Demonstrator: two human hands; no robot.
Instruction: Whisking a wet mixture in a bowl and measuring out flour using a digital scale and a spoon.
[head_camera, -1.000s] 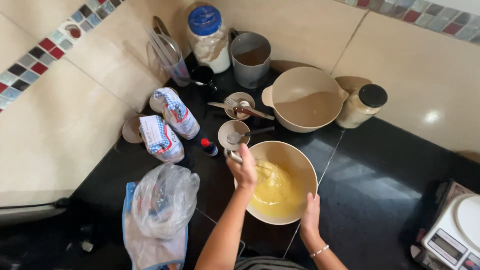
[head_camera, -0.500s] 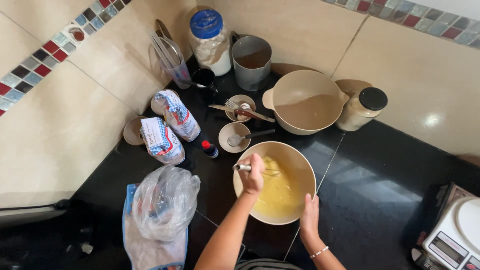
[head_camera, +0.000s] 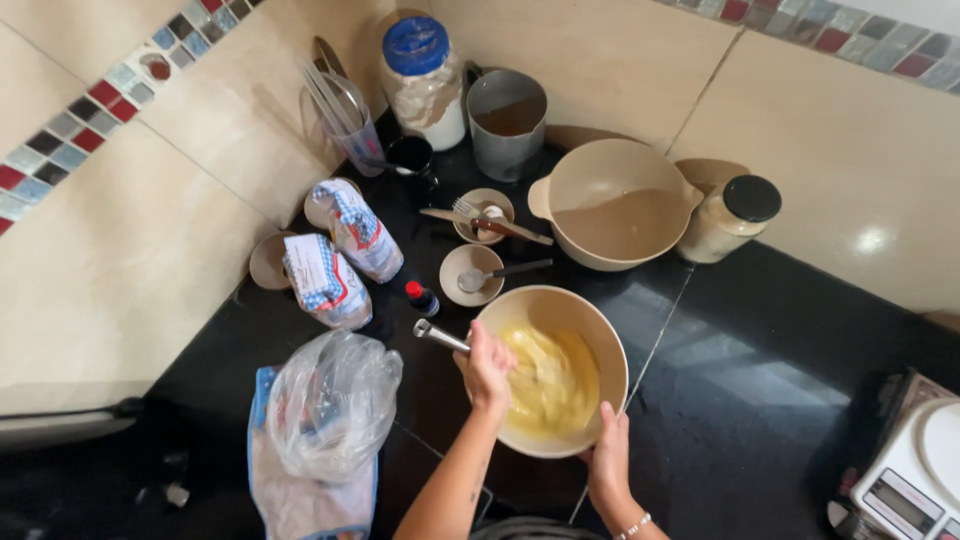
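The left hand (head_camera: 487, 365) is closing in a fist around the metal handle of a whisk (head_camera: 441, 335), whose working end is hidden in the pale yellow batter (head_camera: 550, 380); the handle is sticking out past the left rim. That batter is sitting in a round beige mixing bowl (head_camera: 600, 330) on the black stone bench (head_camera: 760, 340), and the right hand (head_camera: 608, 462) is clasping the bowl's near rim with its fingers wrapped over the edge. Just beyond the bowl, a small brown saucer holding a spoon (head_camera: 472, 273) is lying on the bench, with a small dark bottle with a red cap (head_camera: 420, 296) beside it and a second small dish holding a fork and knife (head_camera: 484, 215) behind. Further back a larger beige bowl with a handle (head_camera: 612, 203) is standing empty, flanked by a glass jar with a black lid (head_camera: 730, 217) on the right and a grey metal cup (head_camera: 507, 122) on the left. A plastic jar with a blue lid (head_camera: 425, 80) and a clear jug of utensils (head_camera: 345, 125) are standing against the tiled wall. To the left, two blue-checked paper packets (head_camera: 340, 255) are standing close together, and a crumpled clear plastic bag (head_camera: 325, 405) is lying nearer. A white kitchen scale (head_camera: 915, 475) is sitting well apart at the far right.
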